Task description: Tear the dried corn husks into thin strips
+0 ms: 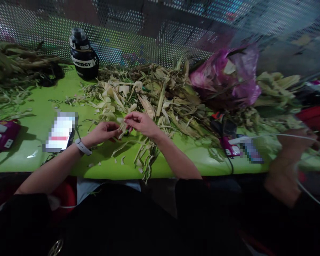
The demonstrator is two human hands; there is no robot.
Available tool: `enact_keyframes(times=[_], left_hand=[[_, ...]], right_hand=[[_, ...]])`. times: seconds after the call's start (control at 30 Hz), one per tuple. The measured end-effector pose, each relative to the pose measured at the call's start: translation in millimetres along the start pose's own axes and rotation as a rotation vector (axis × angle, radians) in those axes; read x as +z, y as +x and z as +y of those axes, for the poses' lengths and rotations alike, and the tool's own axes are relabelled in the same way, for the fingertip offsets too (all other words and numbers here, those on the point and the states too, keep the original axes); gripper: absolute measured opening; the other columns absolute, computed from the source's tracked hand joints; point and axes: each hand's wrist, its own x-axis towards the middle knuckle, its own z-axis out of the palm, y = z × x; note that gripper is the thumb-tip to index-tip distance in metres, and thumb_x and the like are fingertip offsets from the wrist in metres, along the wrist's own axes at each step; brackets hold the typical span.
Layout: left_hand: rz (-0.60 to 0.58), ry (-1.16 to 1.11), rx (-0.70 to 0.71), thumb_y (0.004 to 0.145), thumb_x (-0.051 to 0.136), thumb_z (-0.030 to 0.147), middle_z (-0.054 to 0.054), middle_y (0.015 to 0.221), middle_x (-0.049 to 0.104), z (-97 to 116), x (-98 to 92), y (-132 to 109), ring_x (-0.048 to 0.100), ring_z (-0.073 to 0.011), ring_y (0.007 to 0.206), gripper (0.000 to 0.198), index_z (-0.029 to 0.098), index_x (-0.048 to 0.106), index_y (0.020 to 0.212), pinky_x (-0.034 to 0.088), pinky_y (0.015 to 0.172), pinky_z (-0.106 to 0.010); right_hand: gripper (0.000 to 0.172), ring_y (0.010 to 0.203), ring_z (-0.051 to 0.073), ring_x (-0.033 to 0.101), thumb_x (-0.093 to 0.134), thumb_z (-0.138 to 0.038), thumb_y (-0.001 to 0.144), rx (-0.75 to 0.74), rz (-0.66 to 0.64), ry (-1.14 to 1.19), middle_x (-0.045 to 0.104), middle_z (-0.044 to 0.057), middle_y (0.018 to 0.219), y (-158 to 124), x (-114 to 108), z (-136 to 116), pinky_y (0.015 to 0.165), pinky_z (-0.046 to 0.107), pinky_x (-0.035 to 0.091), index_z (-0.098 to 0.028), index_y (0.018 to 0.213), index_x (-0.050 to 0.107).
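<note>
Above the green tabletop (96, 167), my left hand (104, 133) pinches a pale strip of corn husk (122, 128) from the left. My right hand (142, 123) has its fingers closed on the upper end of the same strip, close to my left fingertips. A small dark item shows just below the fingers, too little of it to name. Behind the hands lies a heap of dry corn husks (160, 92). Thin torn shreds (148, 160) trail over the table's front edge below my right forearm.
A black bottle (85, 64) stands at the back by a perforated metal screen (138, 46). A lit phone (60, 132) leans at left, near a purple device (8, 135). A pink plastic bag (226, 78) sits at right. Another person's arm (288, 167) reaches in at far right.
</note>
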Motion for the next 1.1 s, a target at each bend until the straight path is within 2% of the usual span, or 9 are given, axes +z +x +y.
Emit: enact_keyframes(times=[0.1, 0.17, 0.37, 0.43, 0.53, 0.6, 0.67, 0.87, 1.1], left_hand=[[0.091, -0.033, -0.022, 0.076, 0.081, 0.038, -0.006, 0.079, 0.072, -1.0, -1.3, 1.3, 0.072, -0.0177, 0.073, 0.028, 0.015, 0.068, 0.086, 0.060, 0.063, -0.027], [0.124, -0.038, -0.023, 0.076, 0.081, 0.040, -0.005, 0.079, 0.072, -1.7, -1.7, 1.8, 0.071, -0.0174, 0.074, 0.031, 0.015, 0.068, 0.086, 0.061, 0.064, -0.027], [0.094, -0.025, -0.031, 0.077, 0.080, 0.040, -0.007, 0.078, 0.074, -3.6, -2.4, 2.8, 0.072, -0.0169, 0.071, 0.031, 0.015, 0.068, 0.088, 0.062, 0.064, -0.028], [0.095, -0.025, -0.028, 0.077, 0.080, 0.040, -0.006, 0.078, 0.073, -4.4, -3.4, 3.2, 0.072, -0.0169, 0.071, 0.031, 0.015, 0.068, 0.088, 0.061, 0.064, -0.028], [0.104, -0.016, -0.039, 0.077, 0.080, 0.042, -0.005, 0.079, 0.073, -4.0, -4.3, 3.3, 0.072, -0.0174, 0.072, 0.032, 0.015, 0.067, 0.090, 0.061, 0.064, -0.029], [0.117, -0.003, -0.049, 0.078, 0.078, 0.042, -0.004, 0.080, 0.072, -2.6, -3.9, 3.0, 0.071, -0.0178, 0.074, 0.032, 0.015, 0.066, 0.092, 0.061, 0.064, -0.029], [0.128, 0.004, -0.054, 0.079, 0.076, 0.041, -0.003, 0.083, 0.072, -1.5, -3.1, 2.8, 0.072, -0.0185, 0.076, 0.031, 0.015, 0.066, 0.095, 0.061, 0.064, -0.029], [0.063, 0.047, 0.001, 0.081, 0.072, 0.036, -0.006, 0.091, 0.073, -5.4, -2.2, 4.2, 0.073, -0.0199, 0.078, 0.031, 0.016, 0.068, 0.104, 0.061, 0.060, -0.028], [-0.010, 0.050, 0.011, 0.080, 0.073, 0.037, -0.006, 0.089, 0.073, -5.8, -2.0, 3.2, 0.072, -0.0192, 0.079, 0.030, 0.015, 0.071, 0.100, 0.062, 0.061, -0.028]], right_hand=[[0.030, 0.076, 0.015, 0.072, 0.078, -0.040, 0.079, 0.086, 0.159, 0.393, 0.076, 0.002, 0.087, 4.0, -0.5, 1.6, 0.074, 0.031, 0.058, -0.020, 0.097, 0.064], [0.025, 0.079, 0.015, 0.073, 0.077, -0.035, 0.081, 0.121, 0.224, 0.539, 0.077, 0.003, 0.090, 6.6, -1.4, 2.5, 0.081, 0.032, 0.060, -0.020, 0.094, 0.061], [0.018, 0.092, 0.017, 0.073, 0.071, -0.031, 0.085, 0.098, 0.350, 0.647, 0.077, 0.003, 0.096, 13.9, -6.0, 9.1, 0.087, 0.034, 0.060, -0.022, 0.089, 0.056], [0.022, 0.093, 0.017, 0.072, 0.075, -0.033, 0.081, 0.064, 0.359, 0.608, 0.076, 0.002, 0.096, 15.4, -7.1, 11.6, 0.085, 0.033, 0.060, -0.022, 0.091, 0.058], [0.031, 0.071, 0.012, 0.067, 0.080, -0.039, 0.075, 0.067, 0.355, 0.569, 0.071, -0.002, 0.081, 15.3, -7.8, 13.3, 0.069, 0.026, 0.057, -0.022, 0.092, 0.061], [0.034, 0.057, 0.008, 0.055, 0.082, -0.044, 0.071, 0.065, 0.305, 0.489, 0.064, -0.005, 0.069, 13.5, -7.7, 12.7, 0.056, 0.022, 0.049, -0.021, 0.091, 0.064], [0.033, 0.054, 0.007, 0.048, 0.081, -0.046, 0.072, 0.020, 0.227, 0.317, 0.061, -0.005, 0.066, 10.5, -6.9, 10.5, 0.052, 0.022, 0.040, -0.020, 0.088, 0.068], [0.017, 0.068, 0.012, 0.057, 0.074, -0.033, 0.081, -0.053, -0.092, -0.191, 0.068, 0.002, 0.077, 0.6, -1.8, 0.0, 0.065, 0.027, 0.042, -0.016, 0.083, 0.072], [0.008, 0.081, 0.016, 0.063, 0.072, -0.023, 0.083, -0.146, -0.078, -0.484, 0.072, 0.005, 0.088, -2.5, 0.0, -3.5, 0.074, 0.029, 0.044, -0.015, 0.085, 0.073]])
